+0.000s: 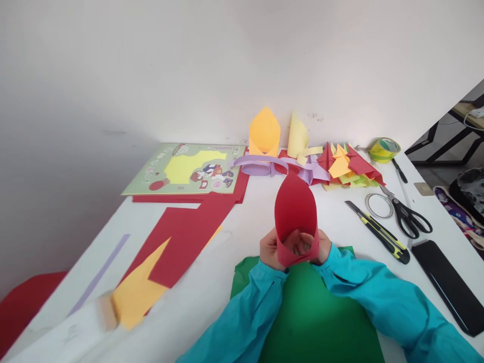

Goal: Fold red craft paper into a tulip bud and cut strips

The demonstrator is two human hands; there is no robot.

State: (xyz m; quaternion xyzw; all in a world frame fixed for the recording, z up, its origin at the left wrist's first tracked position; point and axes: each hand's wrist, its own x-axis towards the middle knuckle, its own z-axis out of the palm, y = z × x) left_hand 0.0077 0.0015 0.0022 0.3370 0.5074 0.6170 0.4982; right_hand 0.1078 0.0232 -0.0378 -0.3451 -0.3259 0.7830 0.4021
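Red pointed-top paper tube (295,204) held by lower sides, tip up, between left hand (270,250) and right hand (324,247), fingers clamped on it (neither nearer).

No txt legible: print on green pad cover (185,169) & marks on white item (68,333), btm L, too sm./blurred.

— What colour was the rolled paper (295,201)?
— It was plain red; the large sheet (321,312), green.
— And the cutter (381,236)?
— It was black and yellow. The scissor handles (401,208) were black, the sleeves (385,297) turquoise.
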